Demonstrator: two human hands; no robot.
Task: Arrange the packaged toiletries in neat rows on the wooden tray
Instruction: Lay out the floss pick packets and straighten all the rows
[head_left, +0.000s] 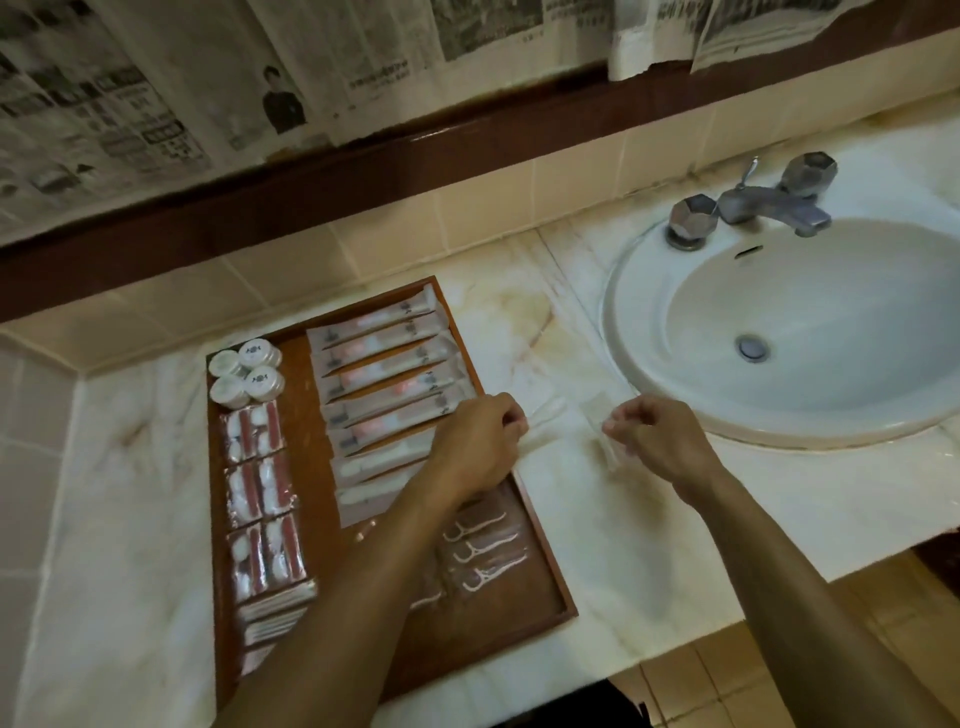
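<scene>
A wooden tray (311, 483) lies on the marble counter. It holds a column of long toothbrush packets (387, 364), round white packs (247, 371) at its far left, cotton-bud packets (257, 491) down the left side and floss picks (480, 553) near the front. My left hand (480, 441) hovers over the tray's right edge with its fingers curled. A clear packet (569, 415) stretches between my two hands above the counter; each hand pinches one end. My right hand (657, 439) is beside the sink.
A white sink (810, 322) with a metal tap (763, 202) fills the right of the counter (597, 545). A tiled wall and a dark ledge run behind. Newspaper sheets (156, 93) hang above the ledge.
</scene>
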